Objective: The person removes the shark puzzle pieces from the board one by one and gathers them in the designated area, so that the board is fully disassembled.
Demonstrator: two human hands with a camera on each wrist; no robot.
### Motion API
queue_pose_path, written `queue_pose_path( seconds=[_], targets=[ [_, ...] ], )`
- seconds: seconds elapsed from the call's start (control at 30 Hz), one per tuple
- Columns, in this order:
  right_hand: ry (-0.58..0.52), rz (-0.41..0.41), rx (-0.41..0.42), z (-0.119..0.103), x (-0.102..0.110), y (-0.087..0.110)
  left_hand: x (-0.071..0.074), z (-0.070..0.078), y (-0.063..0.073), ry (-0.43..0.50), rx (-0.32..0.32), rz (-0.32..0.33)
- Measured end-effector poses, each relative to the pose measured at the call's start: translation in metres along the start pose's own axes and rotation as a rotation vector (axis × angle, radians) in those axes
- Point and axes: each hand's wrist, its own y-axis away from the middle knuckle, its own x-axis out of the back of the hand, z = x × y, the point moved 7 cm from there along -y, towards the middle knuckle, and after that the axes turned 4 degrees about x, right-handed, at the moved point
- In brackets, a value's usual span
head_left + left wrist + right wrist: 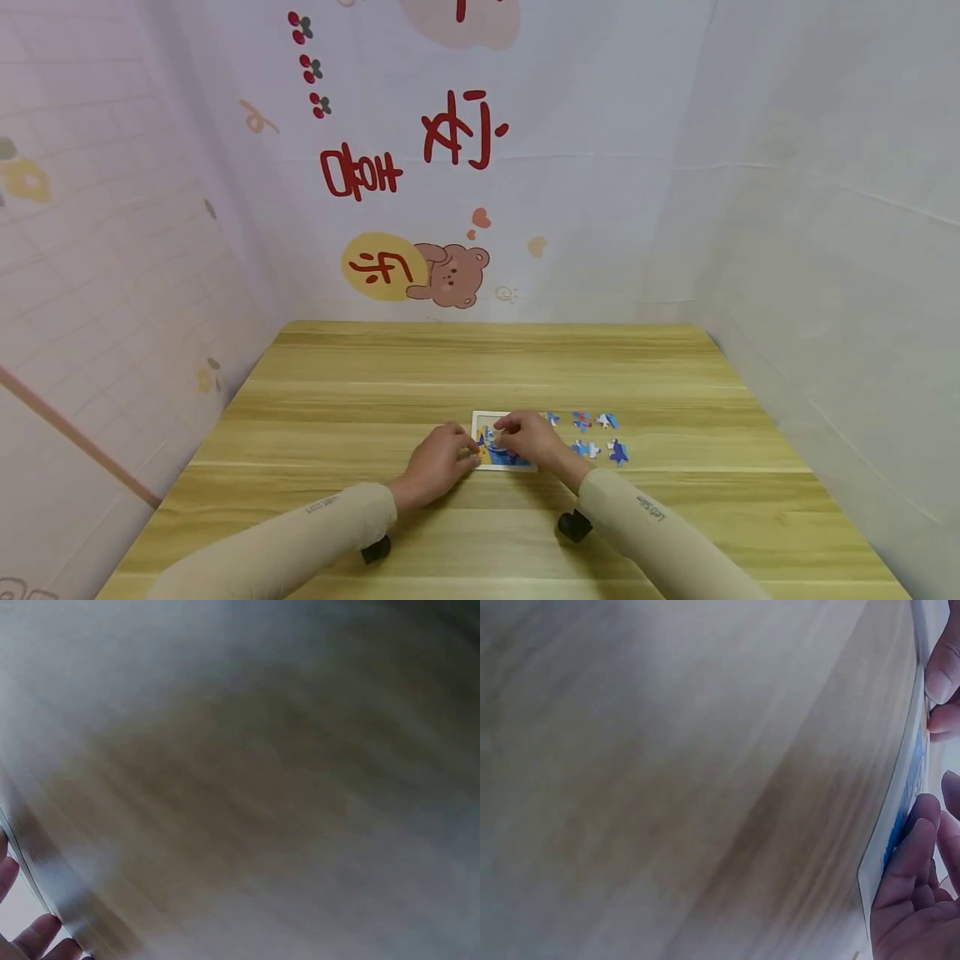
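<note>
A jigsaw puzzle in a white-rimmed frame [506, 468] lies on the table, its lower part filled with blue and yellow picture pieces. My left hand [441, 463] rests at the frame's left edge, thumb and fingertips touching it. Over the picture, my right hand [527, 435] pinches a small pale puzzle piece [496, 435] between thumb and fingertips, low against the board; the fingers partly hide it. In the right wrist view the frame's rim [876, 859] runs beside the bent fingers of the right hand [915, 911].
Several loose puzzle pieces [618, 452] lie in rows right of the frame, some partly behind the right hand. The wooden table [360, 367] meets a printed white backdrop [600, 192] behind and at both sides. Dark wrist devices [574, 526] hang under the sleeves.
</note>
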Motion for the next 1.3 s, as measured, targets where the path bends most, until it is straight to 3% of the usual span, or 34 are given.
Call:
queue_pose_path(
  seconds=[0.57,0.8,1.07,1.3],
  targets=[
    [0.213,0.000,0.039,-0.002,-0.003,-0.002,0.001,0.004,-0.003,-0.030,0.019,0.007],
    [0.057,0.009,-0.009,0.002,-0.004,-0.003,0.000,0.005,-0.003,-0.039,0.018,-0.007],
    [-0.081,0.022,-0.009,-0.003,-0.008,-0.005,0.000,0.006,-0.003,-0.042,-0.030,0.028],
    [-0.090,0.030,0.009,-0.003,-0.011,-0.007,-0.002,0.002,-0.004,-0.055,-0.021,0.032]
  ],
)
